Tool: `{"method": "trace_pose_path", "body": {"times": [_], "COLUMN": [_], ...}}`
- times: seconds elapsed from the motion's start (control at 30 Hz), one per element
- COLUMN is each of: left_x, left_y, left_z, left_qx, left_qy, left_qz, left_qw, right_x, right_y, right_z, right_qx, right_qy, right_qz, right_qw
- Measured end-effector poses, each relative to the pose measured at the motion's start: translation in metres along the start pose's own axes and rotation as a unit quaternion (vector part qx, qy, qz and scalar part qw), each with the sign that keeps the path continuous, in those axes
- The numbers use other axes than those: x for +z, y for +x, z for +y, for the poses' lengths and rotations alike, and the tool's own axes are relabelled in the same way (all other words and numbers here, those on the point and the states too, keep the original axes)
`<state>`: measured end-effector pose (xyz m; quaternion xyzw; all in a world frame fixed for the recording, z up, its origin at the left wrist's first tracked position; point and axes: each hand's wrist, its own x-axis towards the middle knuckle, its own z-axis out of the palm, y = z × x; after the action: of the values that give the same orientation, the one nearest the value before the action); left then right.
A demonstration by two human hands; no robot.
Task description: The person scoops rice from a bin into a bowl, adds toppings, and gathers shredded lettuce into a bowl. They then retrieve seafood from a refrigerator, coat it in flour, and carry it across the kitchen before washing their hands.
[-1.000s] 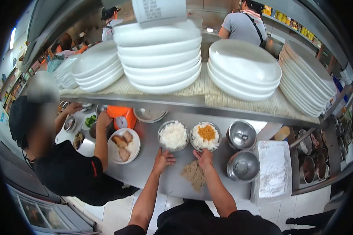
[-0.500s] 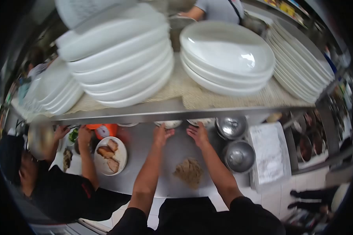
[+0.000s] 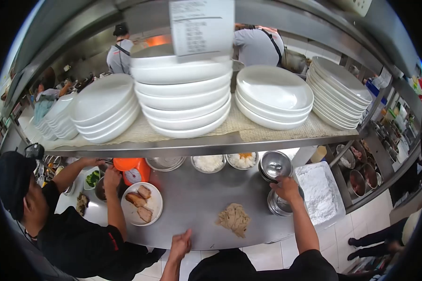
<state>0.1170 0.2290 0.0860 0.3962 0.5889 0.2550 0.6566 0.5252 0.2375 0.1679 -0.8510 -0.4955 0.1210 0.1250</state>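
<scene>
My right hand (image 3: 287,189) is over the near stack of metal bowls (image 3: 278,206), its fingers bent round the far rim of the top bowl. A second stack of metal bowls (image 3: 275,165) stands just behind it. Low at the table's front edge hangs my left hand (image 3: 181,243), fingers curled in and nothing visible in them. Between my hands, a crumpled beige cloth (image 3: 234,220) lies on the steel table. Two bowls of white rice stand under the shelf: a plain one (image 3: 208,163) and one with orange-yellow topping (image 3: 243,160).
At left a co-worker (image 3: 79,234) in black works beside a plate of browned meat pieces (image 3: 142,202) and an orange scale (image 3: 133,171). A white powder-filled tray (image 3: 321,192) sits right. Stacked white plates (image 3: 185,98) line the steel shelf (image 3: 197,149) above.
Both hands have left the bowls under the shelf. My left hand has drawn back to the front edge; my right has moved right to the metal bowls. The view has tilted up.
</scene>
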Motion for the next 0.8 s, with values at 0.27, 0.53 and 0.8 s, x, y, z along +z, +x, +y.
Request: {"method": "trace_pose_path", "body": {"times": [0.27,0.53,0.8], "left_x": [-0.071,-0.102,-0.021], "left_y": [-0.07,-0.112,-0.131], "left_z": [-0.105,-0.143,0.048], "left_qx": [-0.013,0.112,0.262], "left_qy": [0.143,0.448,-0.282], "left_qz": [0.03,0.044,-0.295], "left_qw": [0.989,0.886,0.875], "right_x": [0.037,0.052,0.023], "right_y": [0.058,0.094,0.092], "right_z": [0.017,0.026,0.021], "right_qx": [-0.083,-0.08,-0.07], "right_qy": [-0.07,-0.209,-0.176], "right_qz": [0.078,-0.043,0.083], "right_qw": [0.991,0.974,0.978]}}
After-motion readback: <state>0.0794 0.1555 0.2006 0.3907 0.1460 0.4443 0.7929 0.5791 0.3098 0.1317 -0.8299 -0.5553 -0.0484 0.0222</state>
